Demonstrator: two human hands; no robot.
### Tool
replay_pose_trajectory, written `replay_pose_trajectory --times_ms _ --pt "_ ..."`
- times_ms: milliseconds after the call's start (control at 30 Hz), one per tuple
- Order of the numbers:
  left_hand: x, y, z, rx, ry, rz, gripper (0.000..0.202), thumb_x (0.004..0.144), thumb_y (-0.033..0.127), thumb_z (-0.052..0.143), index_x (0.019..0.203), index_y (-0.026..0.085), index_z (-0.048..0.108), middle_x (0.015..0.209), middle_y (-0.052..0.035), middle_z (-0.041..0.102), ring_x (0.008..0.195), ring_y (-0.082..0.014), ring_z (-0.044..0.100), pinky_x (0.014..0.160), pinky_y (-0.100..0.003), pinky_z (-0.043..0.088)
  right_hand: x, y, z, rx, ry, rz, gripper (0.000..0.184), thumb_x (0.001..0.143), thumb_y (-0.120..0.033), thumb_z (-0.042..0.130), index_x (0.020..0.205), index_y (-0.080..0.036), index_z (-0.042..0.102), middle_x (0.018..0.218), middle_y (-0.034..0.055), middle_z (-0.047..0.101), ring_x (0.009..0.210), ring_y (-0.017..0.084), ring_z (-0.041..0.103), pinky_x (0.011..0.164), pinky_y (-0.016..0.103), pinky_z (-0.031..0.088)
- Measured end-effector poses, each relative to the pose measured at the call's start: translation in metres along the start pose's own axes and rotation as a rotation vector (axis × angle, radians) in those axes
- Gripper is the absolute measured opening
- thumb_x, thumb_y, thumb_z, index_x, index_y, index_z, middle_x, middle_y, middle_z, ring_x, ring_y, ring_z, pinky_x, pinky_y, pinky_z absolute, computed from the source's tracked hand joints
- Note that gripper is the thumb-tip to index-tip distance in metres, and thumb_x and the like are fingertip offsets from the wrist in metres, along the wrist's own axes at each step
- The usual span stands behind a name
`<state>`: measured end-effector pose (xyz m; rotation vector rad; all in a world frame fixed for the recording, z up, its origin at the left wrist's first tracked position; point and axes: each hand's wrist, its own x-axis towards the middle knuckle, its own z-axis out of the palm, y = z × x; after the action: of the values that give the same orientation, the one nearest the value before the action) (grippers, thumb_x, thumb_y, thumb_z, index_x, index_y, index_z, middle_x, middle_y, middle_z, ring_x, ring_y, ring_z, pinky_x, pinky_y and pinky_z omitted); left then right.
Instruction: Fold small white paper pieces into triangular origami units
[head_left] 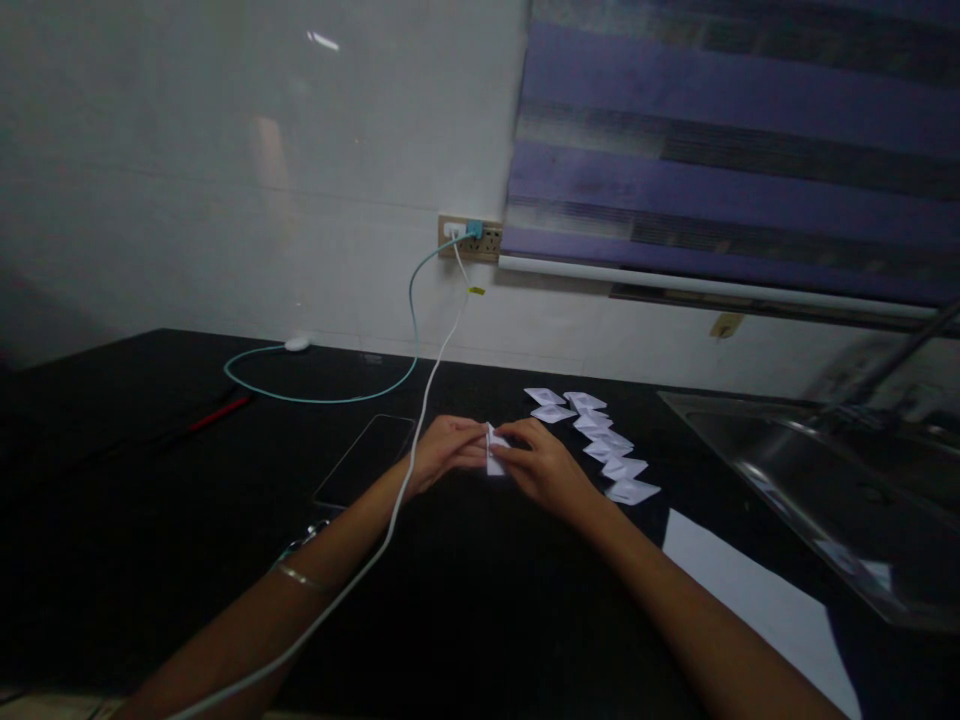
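Between my two hands stands a small piece of folded white paper (496,463), just over the dark countertop. My left hand (448,448) pinches its left edge, with a bangle on that wrist. From the right, the thumb and fingers of my right hand (541,458) close on the same paper near its top. Just beyond my right hand lie several folded white paper pieces (630,490), pointed at the ends and set out in a slanting row. A flat sheet of white paper (757,605) lies beside my right forearm, which covers part of its edge.
A phone (367,462) lies left of my left hand. A white cable (390,530) crosses over my left forearm from the wall socket (487,243). A teal cable (322,401) loops at the back, near a red pen-like stick (220,413). A metal sink (810,480) is at right.
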<state>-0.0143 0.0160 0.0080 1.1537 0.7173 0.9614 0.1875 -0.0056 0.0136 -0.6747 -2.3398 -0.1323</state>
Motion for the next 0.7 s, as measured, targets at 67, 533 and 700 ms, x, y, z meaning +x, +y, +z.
replay_pose_trajectory --times_ms 67,533,700 --pt "0.0006 -0.0008 -0.0018 0.021 0.000 0.006 0.034 0.074 0.039 0.074 0.086 0.008 0.068 0.084 -0.0141 0.071 0.073 -0.0167 0.069 0.069 -0.027 0.056 0.0000 -0.0001 0.0001 0.000 -0.011 -0.001 0.032 0.086 -0.011 0.056 0.113 -0.025 0.064 0.117 0.0103 0.060 0.107 0.023 0.055 0.085 0.043 0.051" --pt "-0.0052 0.0034 0.0048 -0.077 0.004 0.012 0.022 0.070 0.028 0.075 0.072 0.008 0.065 0.069 -0.0078 0.067 0.062 -0.0142 0.066 0.058 -0.022 0.052 -0.0004 -0.0026 0.0046 -0.001 -0.070 -0.032 0.031 0.088 -0.013 0.054 0.115 -0.026 0.063 0.114 0.0111 0.056 0.104 0.022 0.053 0.083 0.036 0.050" --pt "-0.0042 0.0032 -0.0010 -0.106 -0.062 0.007 0.022 0.071 0.027 0.070 0.074 0.006 0.065 0.075 -0.0122 0.069 0.067 -0.0190 0.068 0.067 -0.031 0.055 0.0008 -0.0065 0.0003 -0.031 -0.123 0.002 0.031 0.087 -0.016 0.056 0.113 -0.029 0.066 0.095 0.0077 0.052 0.086 0.018 0.051 0.070 0.030 0.046"
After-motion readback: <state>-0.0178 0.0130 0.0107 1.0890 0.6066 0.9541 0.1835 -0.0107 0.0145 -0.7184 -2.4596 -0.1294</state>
